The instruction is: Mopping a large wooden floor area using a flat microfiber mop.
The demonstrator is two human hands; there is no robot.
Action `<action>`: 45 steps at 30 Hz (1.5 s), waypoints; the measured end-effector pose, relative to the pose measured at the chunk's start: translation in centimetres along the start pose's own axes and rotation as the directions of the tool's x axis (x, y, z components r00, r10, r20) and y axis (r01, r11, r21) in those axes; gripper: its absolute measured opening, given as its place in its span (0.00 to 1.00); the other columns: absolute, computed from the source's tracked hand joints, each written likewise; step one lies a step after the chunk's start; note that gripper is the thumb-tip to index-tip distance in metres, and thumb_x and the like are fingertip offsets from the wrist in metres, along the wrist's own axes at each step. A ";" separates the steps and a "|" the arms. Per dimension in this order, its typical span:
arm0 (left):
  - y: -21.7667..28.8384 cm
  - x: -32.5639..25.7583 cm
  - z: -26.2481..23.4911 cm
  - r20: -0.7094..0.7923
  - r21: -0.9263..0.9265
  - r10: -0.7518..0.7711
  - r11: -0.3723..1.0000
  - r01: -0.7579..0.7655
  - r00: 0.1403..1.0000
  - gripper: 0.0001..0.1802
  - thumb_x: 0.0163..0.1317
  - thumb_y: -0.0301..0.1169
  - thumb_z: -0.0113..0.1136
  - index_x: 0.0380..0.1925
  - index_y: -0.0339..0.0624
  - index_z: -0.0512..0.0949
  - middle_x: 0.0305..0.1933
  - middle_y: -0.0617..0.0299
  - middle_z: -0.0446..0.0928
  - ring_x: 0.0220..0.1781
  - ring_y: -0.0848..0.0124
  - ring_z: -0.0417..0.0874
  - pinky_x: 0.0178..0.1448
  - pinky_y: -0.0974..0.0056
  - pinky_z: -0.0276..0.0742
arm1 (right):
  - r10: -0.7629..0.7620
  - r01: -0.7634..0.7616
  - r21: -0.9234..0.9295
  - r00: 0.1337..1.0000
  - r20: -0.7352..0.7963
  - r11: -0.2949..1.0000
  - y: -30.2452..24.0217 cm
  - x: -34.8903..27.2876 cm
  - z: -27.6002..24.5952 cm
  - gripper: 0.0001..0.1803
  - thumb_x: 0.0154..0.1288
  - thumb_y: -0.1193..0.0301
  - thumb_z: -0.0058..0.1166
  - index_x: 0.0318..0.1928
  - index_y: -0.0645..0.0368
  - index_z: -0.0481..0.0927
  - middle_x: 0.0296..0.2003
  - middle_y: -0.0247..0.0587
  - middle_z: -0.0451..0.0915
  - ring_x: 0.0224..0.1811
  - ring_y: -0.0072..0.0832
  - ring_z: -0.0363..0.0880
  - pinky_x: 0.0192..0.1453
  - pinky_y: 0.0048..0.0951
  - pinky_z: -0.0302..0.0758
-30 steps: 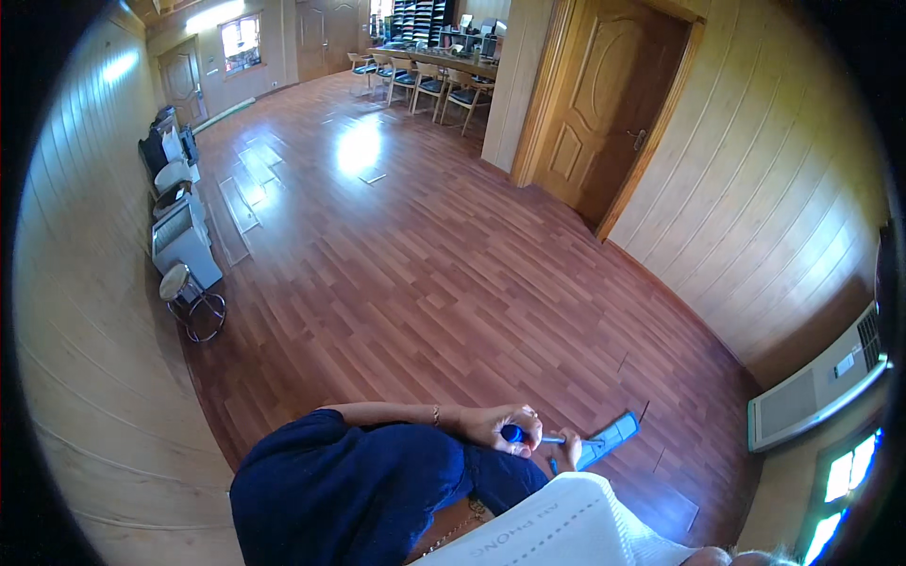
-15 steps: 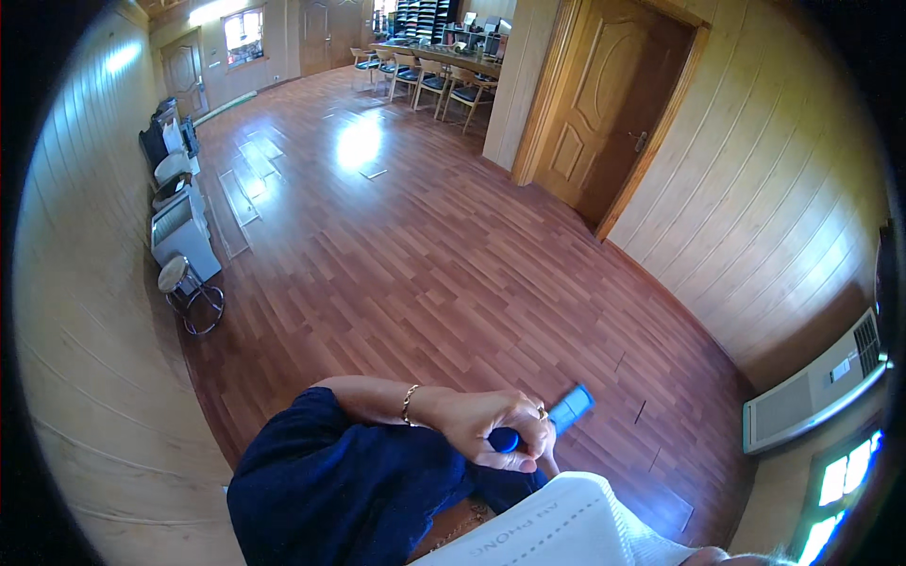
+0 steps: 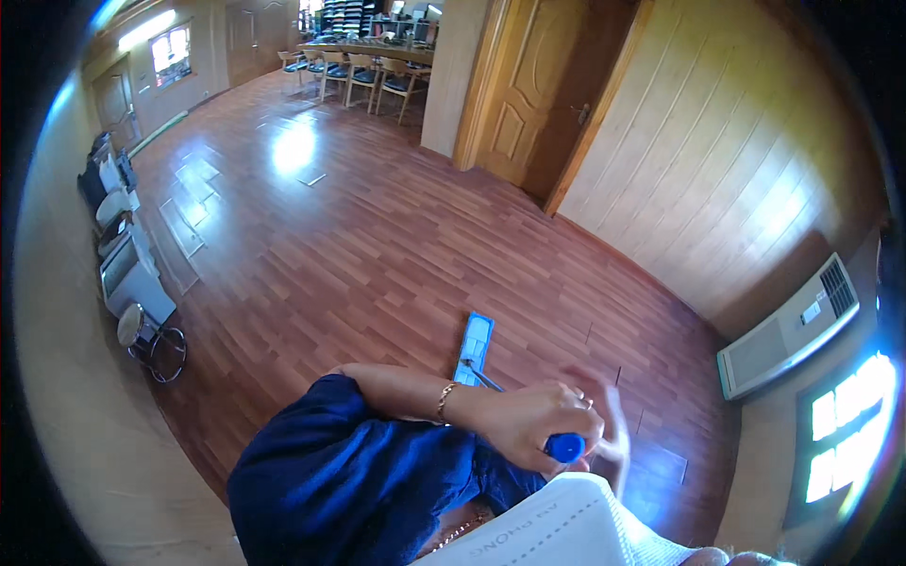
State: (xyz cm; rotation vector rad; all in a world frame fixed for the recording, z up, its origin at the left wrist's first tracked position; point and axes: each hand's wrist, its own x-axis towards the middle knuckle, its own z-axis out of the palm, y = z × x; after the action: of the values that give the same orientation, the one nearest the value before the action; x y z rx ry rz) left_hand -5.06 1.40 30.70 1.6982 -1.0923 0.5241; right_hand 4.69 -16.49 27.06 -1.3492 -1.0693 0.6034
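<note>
My left hand (image 3: 540, 423), with a gold bracelet at the wrist and a dark blue sleeve, is wrapped round the top of a mop handle. The handle's blue end cap (image 3: 566, 448) pokes out of the fist. Down on the wooden floor lies the flat blue mop head (image 3: 475, 344), where a thin metal joint meets the handle. Most of the handle is hidden under my left hand and arm. Just right of that fist my right hand (image 3: 609, 410) is smeared by motion and partly covered, so its fingers do not show clearly.
Reddish-brown floorboards (image 3: 377, 245) stretch ahead. Along the left wall stand a round stool (image 3: 132, 325) and a white appliance (image 3: 142, 278). Chairs (image 3: 363, 75) line a long counter at the back. A wooden door (image 3: 528, 104) and a white air conditioner (image 3: 788, 330) are on the right.
The mop head has swung from right of my hands to the left and ahead of them. My left hand has shifted right with the handle's top. The view has turned rightward.
</note>
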 end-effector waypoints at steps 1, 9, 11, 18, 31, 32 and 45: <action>-1.0 -0.3 0.5 0.109 -0.033 -0.128 0.991 0.133 0.986 0.12 0.50 0.35 0.66 0.29 0.44 0.73 0.31 0.58 0.76 0.33 0.55 0.78 0.35 0.55 0.70 | -0.255 0.250 -0.155 0.967 -0.016 0.956 -0.6 -1.1 -0.9 0.63 0.31 0.32 0.67 0.63 0.63 0.66 0.60 0.56 0.67 0.63 0.46 0.66 0.65 0.47 0.61; -14.9 -9.4 7.7 0.010 -0.005 -0.294 0.956 0.294 0.956 0.12 0.43 0.34 0.67 0.19 0.43 0.73 0.25 0.55 0.75 0.32 0.52 0.77 0.39 0.51 0.72 | -0.421 0.158 -0.886 0.906 -0.046 0.437 -10.4 -2.3 4.9 0.14 0.64 0.57 0.54 0.31 0.54 0.78 0.31 0.44 0.81 0.36 0.43 0.81 0.42 0.45 0.75; -19.1 -12.1 8.9 0.083 0.038 -0.198 0.980 0.195 0.977 0.12 0.45 0.36 0.68 0.19 0.44 0.74 0.22 0.56 0.74 0.29 0.51 0.77 0.36 0.51 0.72 | -0.525 0.057 -0.907 0.829 -0.190 0.418 -10.8 -3.7 5.9 0.17 0.65 0.58 0.52 0.27 0.58 0.75 0.26 0.44 0.79 0.30 0.43 0.81 0.36 0.43 0.76; -22.4 -16.1 11.1 0.193 0.111 -0.402 0.915 0.387 0.895 0.13 0.48 0.35 0.63 0.17 0.44 0.69 0.23 0.52 0.73 0.32 0.48 0.76 0.37 0.49 0.71 | -0.664 0.086 -0.910 0.712 -0.229 0.405 -9.9 -5.9 7.4 0.21 0.71 0.59 0.44 0.25 0.63 0.69 0.21 0.49 0.74 0.28 0.43 0.77 0.35 0.45 0.74; -24.6 -21.6 2.8 0.401 0.128 -0.552 0.824 0.552 0.731 0.13 0.50 0.37 0.69 0.20 0.43 0.74 0.23 0.56 0.77 0.26 0.62 0.78 0.32 0.56 0.71 | -0.597 0.150 -0.818 0.756 -0.268 0.556 -6.4 -4.0 8.2 0.17 0.70 0.66 0.45 0.27 0.65 0.67 0.26 0.54 0.76 0.30 0.44 0.79 0.34 0.41 0.77; -23.8 -21.7 1.1 0.380 0.164 -0.642 0.755 0.635 0.666 0.13 0.49 0.35 0.68 0.19 0.42 0.73 0.20 0.58 0.75 0.23 0.67 0.74 0.30 0.57 0.68 | -0.557 0.082 -0.787 0.751 -0.355 0.612 -5.7 -3.0 9.0 0.16 0.69 0.67 0.46 0.27 0.66 0.68 0.27 0.54 0.76 0.31 0.44 0.79 0.34 0.40 0.77; -16.6 -37.0 -7.0 -0.805 0.196 -0.511 0.248 0.949 0.301 0.13 0.51 0.32 0.64 0.19 0.45 0.67 0.22 0.59 0.71 0.31 0.58 0.76 0.34 0.56 0.66 | 0.007 0.052 0.194 0.958 -0.288 0.980 4.8 7.1 14.0 0.34 0.41 0.53 0.71 0.44 0.61 0.75 0.45 0.49 0.81 0.57 0.47 0.75 0.64 0.50 0.68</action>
State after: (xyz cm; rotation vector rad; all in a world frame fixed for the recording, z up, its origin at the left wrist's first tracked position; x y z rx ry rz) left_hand -8.17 24.56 -3.24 2.1745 0.6626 0.7248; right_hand -3.41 -2.84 22.77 -1.2036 -0.7655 0.4668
